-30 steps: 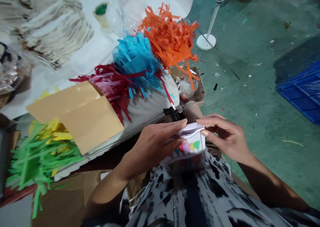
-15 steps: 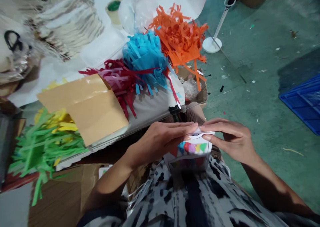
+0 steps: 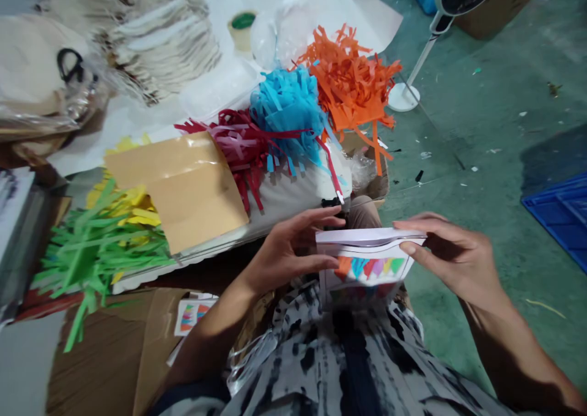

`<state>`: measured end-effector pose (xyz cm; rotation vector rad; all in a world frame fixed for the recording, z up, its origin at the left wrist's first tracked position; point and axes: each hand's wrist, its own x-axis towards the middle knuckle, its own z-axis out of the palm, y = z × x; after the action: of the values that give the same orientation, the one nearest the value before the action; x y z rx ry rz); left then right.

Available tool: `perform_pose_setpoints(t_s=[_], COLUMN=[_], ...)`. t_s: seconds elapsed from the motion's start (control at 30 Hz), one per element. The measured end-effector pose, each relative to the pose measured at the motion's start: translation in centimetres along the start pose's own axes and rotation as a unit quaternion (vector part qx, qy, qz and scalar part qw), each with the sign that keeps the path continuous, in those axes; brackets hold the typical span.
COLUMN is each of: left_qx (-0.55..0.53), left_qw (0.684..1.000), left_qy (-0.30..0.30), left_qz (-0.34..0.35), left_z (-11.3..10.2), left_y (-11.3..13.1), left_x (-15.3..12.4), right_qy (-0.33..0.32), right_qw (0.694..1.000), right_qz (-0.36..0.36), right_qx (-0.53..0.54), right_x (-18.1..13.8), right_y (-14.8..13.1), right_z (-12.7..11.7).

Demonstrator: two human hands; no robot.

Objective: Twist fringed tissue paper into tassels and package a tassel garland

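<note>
Held in front of the patterned shirt (image 3: pixel 353 355), a white printed packet (image 3: pixel 367 272): across its front a coloured band, running left to right from orange through blue, red, purple and yellow to green, below a pale upper edge with a dark wavy line and above a shaded lower part. At its left end, the left hand (image 3: pixel 291 248), thumb laid over the packet's front, fingers spread well apart from the thumb above the upper edge; contact behind hard to judge from this angle. At its right end, the right hand (image 3: pixel 463 254), clamped on the packet's upper corner, thumb in front and fingers behind. Around these, from far left: a stack of papers (image 3: pixel 16 214), a plastic-wrapped bundle (image 3: pixel 41 67), green strips (image 3: pixel 103 241), yellow strips (image 3: pixel 137 208) partly hidden under a tan sheet (image 3: pixel 188 189), and, lower, brown cardboard (image 3: pixel 103 355) with a small printed card (image 3: pixel 189 315) partly covered by the left forearm (image 3: pixel 215 324). Along the white table (image 3: pixel 137 122), pale bundled lengths (image 3: pixel 165 46), a cream roll (image 3: pixel 239 39), then neighbouring piles of crimson strips (image 3: pixel 238 141), blue strips (image 3: pixel 287 104) and orange strips (image 3: pixel 355 85). Farther right, a white fan stand (image 3: pixel 403 98) and a blue crate (image 3: pixel 562 217), well apart from the right hand.
</note>
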<state>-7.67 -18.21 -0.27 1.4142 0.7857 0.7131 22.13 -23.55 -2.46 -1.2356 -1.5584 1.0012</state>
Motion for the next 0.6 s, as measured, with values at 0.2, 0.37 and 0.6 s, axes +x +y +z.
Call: perform_pose_setpoints(t_s=[0.2,0.37,0.6], left_qx=[-0.051,0.011,0.089], left_qw=[0.991,0.995,0.982], left_qy=[0.122,0.052,0.062], left_qz=[0.028,0.084,0.151], left_z=[1.8,0.1,1.0], left_y=[-2.3,-1.4,-0.6], left_x=[-1.4,-1.8,-0.5], right_qy=[0.019,0.013,0.040], right_qw=[0.998,0.999,0.996], right_qz=[-0.056,-0.044,-0.063], right_qx=[-0.021,-0.011,-0.047], right_x=[-0.1,0.1,-0.1], right_y=[-0.4,-0.1,-0.6], right_z=[-0.1,0.1,1.3])
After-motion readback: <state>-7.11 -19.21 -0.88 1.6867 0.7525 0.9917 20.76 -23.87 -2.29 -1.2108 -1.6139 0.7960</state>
